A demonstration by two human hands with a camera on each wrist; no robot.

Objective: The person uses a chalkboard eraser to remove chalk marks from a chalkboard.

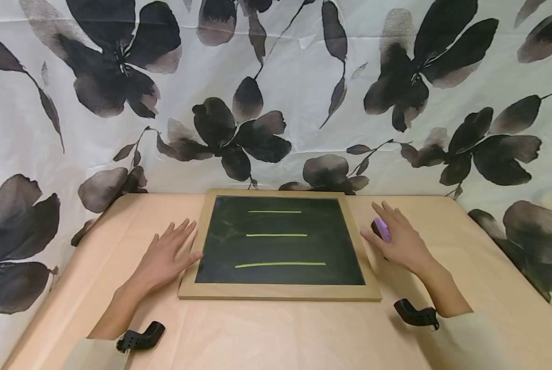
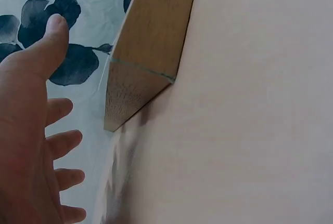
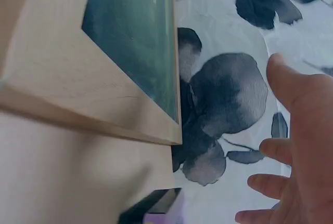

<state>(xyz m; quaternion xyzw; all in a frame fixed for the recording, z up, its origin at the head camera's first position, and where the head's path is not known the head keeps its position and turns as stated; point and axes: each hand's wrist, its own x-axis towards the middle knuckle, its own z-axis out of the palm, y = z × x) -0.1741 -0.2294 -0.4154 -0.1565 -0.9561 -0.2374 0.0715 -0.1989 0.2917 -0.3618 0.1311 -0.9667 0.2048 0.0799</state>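
Observation:
A chalkboard point(image 1: 280, 249) in a pale wooden frame lies on the table, with three yellow-green horizontal lines drawn on it. My left hand point(image 1: 165, 259) is beside its left edge, fingers spread and the thumb overlapping the frame in the head view. In the left wrist view the left hand point(image 2: 26, 130) holds nothing near the frame's corner point(image 2: 138, 91). To the right of the board, my right hand point(image 1: 401, 244) has its fingers extended and holds nothing. A purple and black block eraser point(image 1: 382, 229) shows between its thumb and fingers, apart from the hand point(image 3: 309, 151) in the right wrist view.
The light wood-coloured table point(image 1: 276, 334) extends on both sides and in front of the board. Behind it hangs a white cloth point(image 1: 299, 67) with dark flowers. Black wrist devices sit at the left cuff point(image 1: 142, 336) and right cuff point(image 1: 416, 313).

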